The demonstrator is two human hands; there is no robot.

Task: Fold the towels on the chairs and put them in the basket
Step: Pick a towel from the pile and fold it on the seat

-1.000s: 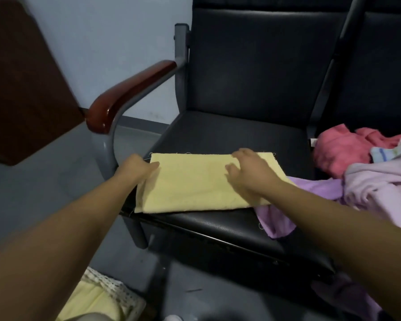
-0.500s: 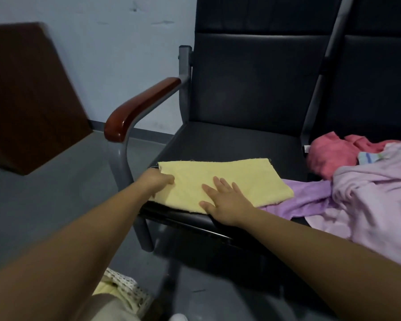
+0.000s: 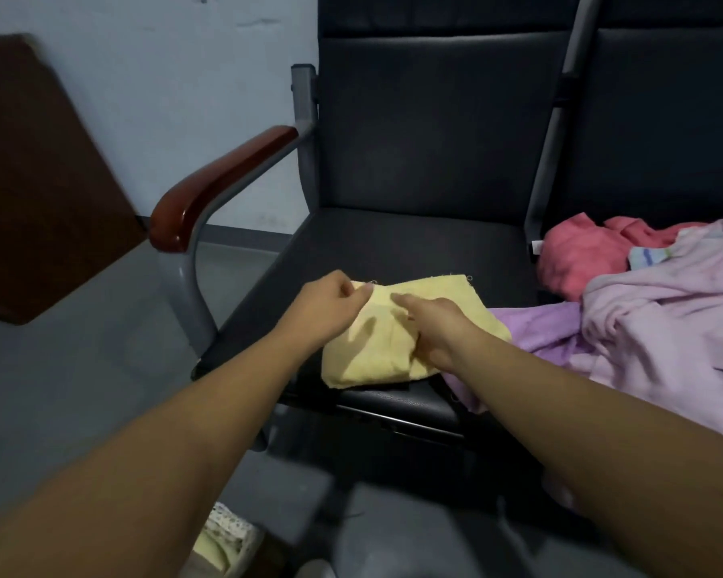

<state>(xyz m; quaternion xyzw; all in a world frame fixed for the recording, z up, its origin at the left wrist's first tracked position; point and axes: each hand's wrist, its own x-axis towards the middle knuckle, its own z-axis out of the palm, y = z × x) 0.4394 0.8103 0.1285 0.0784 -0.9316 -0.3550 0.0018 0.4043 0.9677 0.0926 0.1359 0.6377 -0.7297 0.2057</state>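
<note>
**Yellow towel half-folded on the chair seat**

It's laid near the seat's front edge. The far-left corner is pinched by the left hand; the right hand is laid mid-towel, grip unclear. Purple towels are heaped at the right edge.

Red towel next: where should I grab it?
Probably take the red towel by its bunched left hump, coming from above-left. That side is raised and uncovered, while its right side goes under the pale pink towel.

Soft cloth on a matt black chair seat

The yellow towel looks like napped cloth; the armrest is glossy varnished wood on a grey painted metal frame; pink towel fluffy.
</note>
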